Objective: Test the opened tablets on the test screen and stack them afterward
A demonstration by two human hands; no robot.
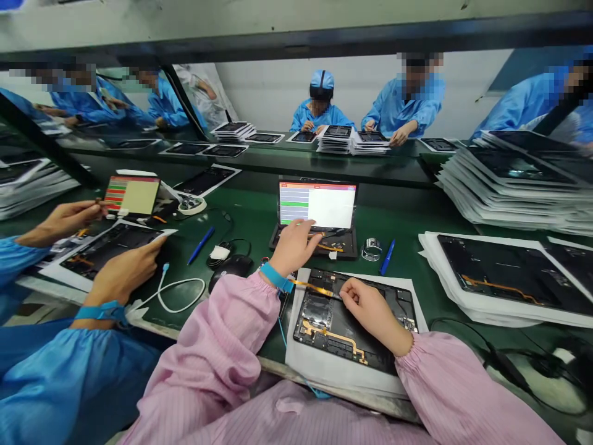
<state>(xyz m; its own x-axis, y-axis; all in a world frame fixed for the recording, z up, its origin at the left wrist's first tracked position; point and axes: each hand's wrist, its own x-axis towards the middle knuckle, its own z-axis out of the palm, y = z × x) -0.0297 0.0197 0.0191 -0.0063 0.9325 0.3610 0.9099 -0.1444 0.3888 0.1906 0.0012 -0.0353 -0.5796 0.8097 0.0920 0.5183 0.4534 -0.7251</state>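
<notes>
Nearest the camera, the person's pink cleanroom smock sleeves (pixel 217 346) fill the lower frame, gathered at both cuffs, and a teal ESD wrist strap (pixel 277 277) circles the left wrist. The right hand (pixel 373 314) lies over an open black tablet housing (pixel 345 327), fingers curled and apparently pinching the end of an amber flex ribbon (pixel 315 287), which runs toward the left wrist. The housing rests on a white sheet (pixel 306 364) directly under the right hand, with a second amber flex cable (pixel 331 339) along its lower part. Step observed: ribbon handling at the housing. The left hand (pixel 296 246) is open, fingers extended toward the lower edge of a test tablet (pixel 317 204) ahead of it, whose screen shows green and white fields. Left of that hand sit a black computer mouse (pixel 230 270) and a blue pen (pixel 201 245). Right of the right hand, stacked tablet units (pixel 509 185) sit on the bench. Further left, a co-worker's blue-sleeved hands (pixel 125 278) handle another unit; two more co-workers (pixel 403 93) sit across the far bench.
</notes>
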